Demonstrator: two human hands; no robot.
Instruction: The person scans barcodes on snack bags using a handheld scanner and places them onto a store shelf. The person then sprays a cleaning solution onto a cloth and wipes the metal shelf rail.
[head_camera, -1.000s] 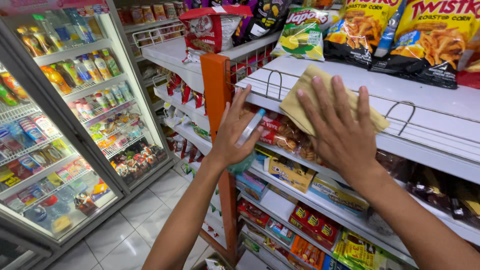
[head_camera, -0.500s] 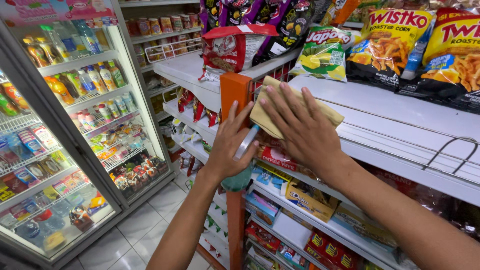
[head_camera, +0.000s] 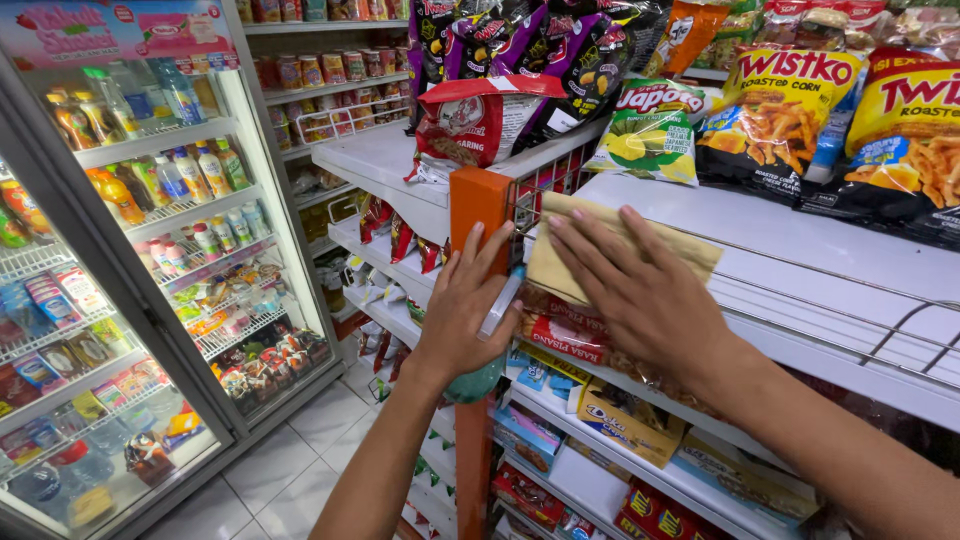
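While snack bags crowd the top of the head view, a red-and-white bag (head_camera: 478, 118) lies at about eleven o'clock on the white shelf (head_camera: 800, 250), with dark purple bags (head_camera: 560, 60) behind it at twelve, a green-and-white bag (head_camera: 652, 130) just right of centre, and yellow-orange bags (head_camera: 775, 115) running off toward two o'clock. Below the shelf edge, red packets (head_camera: 565, 335) and small boxes (head_camera: 620, 420) fill lower tiers at five o'clock. At nine o'clock a glass-doored cooler (head_camera: 150, 250) shows rows of coloured bottles under a pink-and-blue sign (head_camera: 110, 30); pale floor tiles (head_camera: 290, 470) lie at seven. An orange upright post (head_camera: 478, 215) stands at centre. The right hand (head_camera: 640, 290) lies flat, fingers spread, pressing a tan cloth (head_camera: 560, 250) onto the shelf's front edge. The left hand (head_camera: 465, 315) rests open against the post, fingers up, gripping a teal spray bottle (head_camera: 480, 375) between palm and post.
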